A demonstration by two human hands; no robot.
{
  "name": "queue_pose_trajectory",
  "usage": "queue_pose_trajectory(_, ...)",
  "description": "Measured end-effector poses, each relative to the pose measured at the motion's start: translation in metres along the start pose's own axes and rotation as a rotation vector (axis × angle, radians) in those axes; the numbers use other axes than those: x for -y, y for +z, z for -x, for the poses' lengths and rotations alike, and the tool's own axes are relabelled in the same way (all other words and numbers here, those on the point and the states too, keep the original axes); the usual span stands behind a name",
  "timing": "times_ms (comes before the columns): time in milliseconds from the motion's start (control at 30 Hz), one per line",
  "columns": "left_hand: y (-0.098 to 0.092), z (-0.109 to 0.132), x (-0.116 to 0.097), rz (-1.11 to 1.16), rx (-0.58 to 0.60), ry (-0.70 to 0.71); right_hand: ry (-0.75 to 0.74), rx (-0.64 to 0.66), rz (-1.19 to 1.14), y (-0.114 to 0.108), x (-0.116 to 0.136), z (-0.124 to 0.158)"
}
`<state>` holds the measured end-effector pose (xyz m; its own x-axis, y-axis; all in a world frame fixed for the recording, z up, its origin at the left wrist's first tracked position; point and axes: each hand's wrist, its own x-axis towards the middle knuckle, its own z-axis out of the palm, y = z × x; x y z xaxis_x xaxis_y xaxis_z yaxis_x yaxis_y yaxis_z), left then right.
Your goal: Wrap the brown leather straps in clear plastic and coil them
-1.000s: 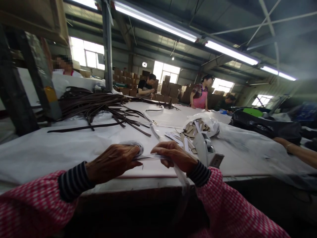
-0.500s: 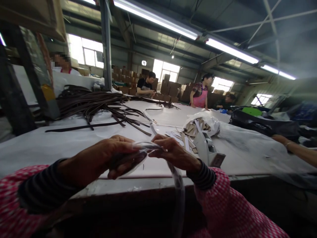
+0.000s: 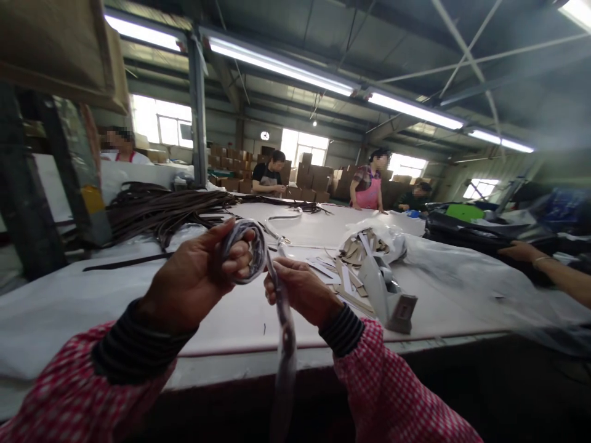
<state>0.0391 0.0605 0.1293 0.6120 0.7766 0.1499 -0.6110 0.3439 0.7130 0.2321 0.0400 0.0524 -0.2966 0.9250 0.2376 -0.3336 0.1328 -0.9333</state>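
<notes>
A belt in a clear plastic sleeve is partly wound into a coil in front of me. My left hand is closed on the coil, its fingers curled through the middle and the thumb on the outer edge. Just right of the coil, my right hand pinches the strap. Its loose tail hangs below the hand, past the table's front edge. Another wrapped strap, pale with a metal fitting, lies on the table beyond my hands.
A heap of dark brown straps lies at the left. To the right are a tape dispenser, a plastic bag of pale strips and loose strips. Another person's hand touches black material at far right. Several people work across the white table.
The coil has turned from nearly edge-on to facing me and risen in my left hand. My right hand has shifted left, against the coil, with the hanging tail. The view has tilted up slightly.
</notes>
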Motion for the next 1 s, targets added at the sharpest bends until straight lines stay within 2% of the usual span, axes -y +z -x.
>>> queue_pose_trajectory(100, 0.001, -0.005, -0.006, 0.073, -0.06, 0.055, -0.122, -0.147, 0.118, 0.013, -0.008, 0.0)
queue_pose_trajectory(233, 0.003, -0.016, -0.007, 0.031, -0.057, 0.203, -0.242, -0.257, 0.375, 0.022, -0.019, 0.001)
queue_pose_trajectory(300, 0.003, -0.023, -0.003, -0.044, -0.063, 0.322, -0.214, -0.256, 0.416, 0.021, -0.024, 0.002)
queue_pose_trajectory(367, 0.001, -0.03, 0.004, -0.149, -0.042, 0.47, -0.105, -0.202, 0.345, 0.018, -0.029, 0.004)
queue_pose_trajectory(467, -0.011, -0.04, 0.017, -0.476, -0.003, 0.625, 0.1, -0.081, 0.116, 0.012, -0.034, 0.011)
queue_pose_trajectory(567, -0.037, -0.046, 0.033, -1.09, -0.028, 0.715, 0.236, 0.047, -0.024, 0.007, -0.034, 0.02)
queue_pose_trajectory(600, -0.048, -0.046, 0.038, -1.298, -0.002, 0.735, 0.267, 0.074, -0.028, 0.004, -0.034, 0.023)
queue_pose_trajectory(700, -0.08, -0.043, 0.054, -1.724, 0.237, 0.72, 0.325, 0.065, 0.06, -0.011, -0.03, 0.034)
queue_pose_trajectory(800, -0.104, -0.033, 0.064, -1.913, 0.441, 0.585, 0.38, -0.006, 0.205, -0.03, -0.026, 0.04)
queue_pose_trajectory(900, -0.115, -0.023, 0.068, -1.982, 0.535, 0.447, 0.407, -0.029, 0.297, -0.044, -0.023, 0.04)
queue_pose_trajectory(1000, -0.117, -0.02, 0.072, -2.005, 0.555, 0.36, 0.346, -0.016, 0.444, -0.052, -0.024, 0.035)
